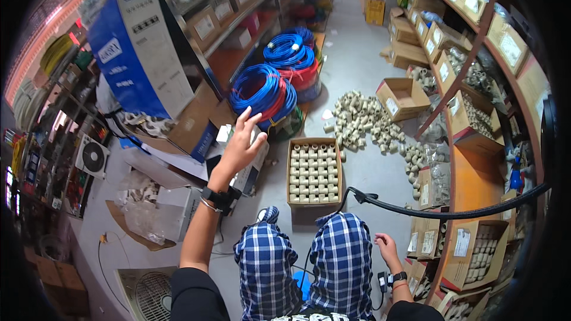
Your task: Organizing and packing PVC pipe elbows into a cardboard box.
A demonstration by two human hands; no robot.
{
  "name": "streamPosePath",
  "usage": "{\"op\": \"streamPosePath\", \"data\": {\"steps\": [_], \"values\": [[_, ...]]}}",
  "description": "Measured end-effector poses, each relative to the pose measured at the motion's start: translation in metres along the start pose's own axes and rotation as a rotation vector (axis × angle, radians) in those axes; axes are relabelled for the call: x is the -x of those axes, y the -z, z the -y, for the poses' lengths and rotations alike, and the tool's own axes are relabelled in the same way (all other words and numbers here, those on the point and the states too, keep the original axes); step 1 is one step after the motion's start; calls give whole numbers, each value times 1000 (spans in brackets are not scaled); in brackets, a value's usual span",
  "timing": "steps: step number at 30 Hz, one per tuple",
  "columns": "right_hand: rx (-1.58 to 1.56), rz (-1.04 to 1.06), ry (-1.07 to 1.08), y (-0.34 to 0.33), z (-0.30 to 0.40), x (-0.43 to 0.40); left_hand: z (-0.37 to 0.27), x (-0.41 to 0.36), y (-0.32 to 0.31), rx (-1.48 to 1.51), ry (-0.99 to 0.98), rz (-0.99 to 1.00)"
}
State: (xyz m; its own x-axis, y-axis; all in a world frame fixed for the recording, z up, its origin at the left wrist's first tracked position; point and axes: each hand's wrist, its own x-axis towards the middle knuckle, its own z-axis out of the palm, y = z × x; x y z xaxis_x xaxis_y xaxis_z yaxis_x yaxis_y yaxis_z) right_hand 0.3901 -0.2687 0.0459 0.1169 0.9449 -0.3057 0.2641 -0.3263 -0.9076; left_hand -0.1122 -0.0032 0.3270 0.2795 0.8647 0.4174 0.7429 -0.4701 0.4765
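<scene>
My left hand [243, 145] is raised in front of me with its fingers apart and nothing in it. In the view it overlaps a white box [252, 167] and sits just below the coiled blue hoses. My right hand [386, 246] hangs low beside my right knee, fingers partly curled, with nothing visible in it. Before my knees stands an open cardboard box [289, 174] holding neat rows of beige plastic pipe fittings [314, 173]. Beyond it, a loose heap of similar fittings [363, 118] lies on the grey floor.
A cardboard box [403, 98] stands behind the heap. Shelving with boxed fittings [477, 125] lines the right side. Coils of blue hose [258, 91] lie at a left rack. A black cable [446, 215] crosses at right. A fan [151, 292] sits at lower left.
</scene>
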Motion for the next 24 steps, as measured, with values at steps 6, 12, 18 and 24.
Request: {"op": "streamPosePath", "data": {"steps": [6, 12, 18, 24], "values": [[234, 12, 121, -16, 58, 62, -38, 41, 41, -115, -48, -46], [594, 348, 72, -13, 32, 76, -19, 124, 72, -204, -6, -36], [300, 526, -736, 33, -102, 142, -19, 207, 94, -56, 100, -67], [-169, 319, -800, 41, -76, 223, -3, 271, 81, 33, 218, -30]]}}
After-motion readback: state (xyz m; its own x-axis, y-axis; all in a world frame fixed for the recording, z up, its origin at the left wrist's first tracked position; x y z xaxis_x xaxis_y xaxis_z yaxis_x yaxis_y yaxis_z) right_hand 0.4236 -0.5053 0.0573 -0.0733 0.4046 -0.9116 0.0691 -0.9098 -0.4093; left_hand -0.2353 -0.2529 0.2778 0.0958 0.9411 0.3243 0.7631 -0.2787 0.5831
